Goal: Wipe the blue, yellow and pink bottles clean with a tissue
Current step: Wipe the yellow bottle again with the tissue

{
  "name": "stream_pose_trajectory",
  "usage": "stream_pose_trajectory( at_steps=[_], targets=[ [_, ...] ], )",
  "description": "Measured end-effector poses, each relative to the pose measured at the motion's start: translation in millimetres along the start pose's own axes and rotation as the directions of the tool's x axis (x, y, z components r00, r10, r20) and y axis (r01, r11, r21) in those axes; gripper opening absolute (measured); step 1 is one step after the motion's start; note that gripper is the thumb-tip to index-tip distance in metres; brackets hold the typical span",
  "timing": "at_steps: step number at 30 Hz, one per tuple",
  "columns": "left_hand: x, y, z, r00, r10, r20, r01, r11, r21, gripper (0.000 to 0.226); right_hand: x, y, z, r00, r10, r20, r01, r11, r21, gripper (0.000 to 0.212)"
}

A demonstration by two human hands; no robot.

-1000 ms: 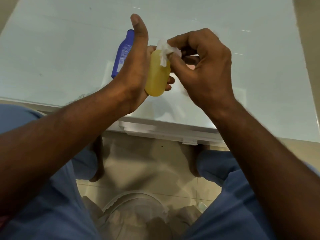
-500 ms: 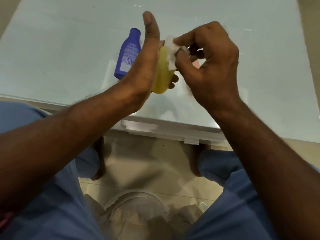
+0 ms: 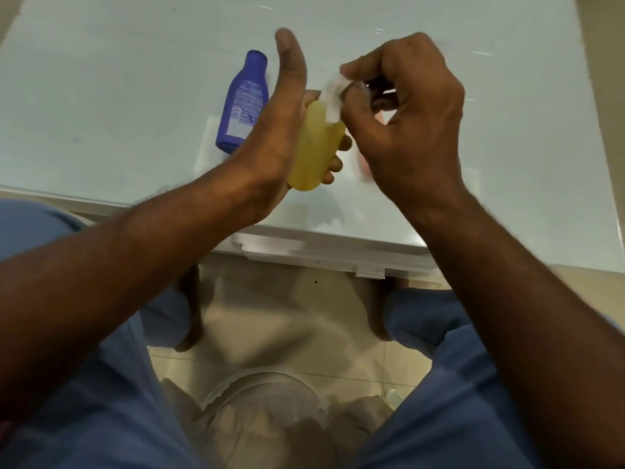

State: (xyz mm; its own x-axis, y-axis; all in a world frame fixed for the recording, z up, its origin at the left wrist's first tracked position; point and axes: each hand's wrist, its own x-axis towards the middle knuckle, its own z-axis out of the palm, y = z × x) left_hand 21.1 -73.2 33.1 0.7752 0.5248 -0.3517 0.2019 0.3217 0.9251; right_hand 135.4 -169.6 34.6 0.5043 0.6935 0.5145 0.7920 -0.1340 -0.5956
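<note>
Tissue (image 3: 333,96) now lower on yellow bottle (image 3: 314,147), off its far tip onto upper side: wiping progressing. Right hand (image 3: 411,130) pinches tissue; left hand (image 3: 270,130) cradles bottle, thumb straight. Blue bottle (image 3: 241,106) lies left on table (image 3: 101,96) (pink one mostly hidden).

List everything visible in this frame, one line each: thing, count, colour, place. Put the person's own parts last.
yellow bottle: 1, translucent yellow, held above the table's near edge in the left hand's grip
tissue: 1, white, pinched against the yellow bottle's upper end
blue bottle: 1, blue with a label, lying on the table beyond the left hand
pink object: 1, pink, on the table, mostly hidden behind the right hand; cannot tell what it is
table: 1, pale glass top
bin: 1, pale, on the floor between the knees
left hand: 1, holds the yellow bottle, thumb straight up
right hand: 1, pinches the tissue
</note>
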Motion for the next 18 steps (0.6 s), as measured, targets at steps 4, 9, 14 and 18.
stream_pose_trajectory(
  at_steps=[4,9,14,18],
  targets=[
    [-1.0,1.0,-3.8,0.998,0.046,-0.035,-0.048,0.997,-0.058,0.088,-9.7,-9.3,4.8,0.978,-0.068,0.196,0.062,0.997,0.036,0.014],
    [-2.7,-2.4,-2.7,0.983,0.135,-0.121,-0.141,0.989,-0.042,0.074,-16.1,-16.2,9.8,0.911,-0.165,0.377,0.2,0.978,-0.054,0.021],
    [2.4,-4.1,-0.5,0.999,0.047,-0.002,-0.046,0.997,0.058,0.086,2.4,0.4,-5.2,0.998,-0.019,0.059,0.022,0.999,-0.044,0.015],
    [0.2,-0.9,-4.9,0.999,0.049,-0.007,-0.049,0.994,-0.098,0.088,-12.0,-13.4,1.0,0.954,-0.057,0.294,0.062,0.998,-0.006,0.015]
  ],
)
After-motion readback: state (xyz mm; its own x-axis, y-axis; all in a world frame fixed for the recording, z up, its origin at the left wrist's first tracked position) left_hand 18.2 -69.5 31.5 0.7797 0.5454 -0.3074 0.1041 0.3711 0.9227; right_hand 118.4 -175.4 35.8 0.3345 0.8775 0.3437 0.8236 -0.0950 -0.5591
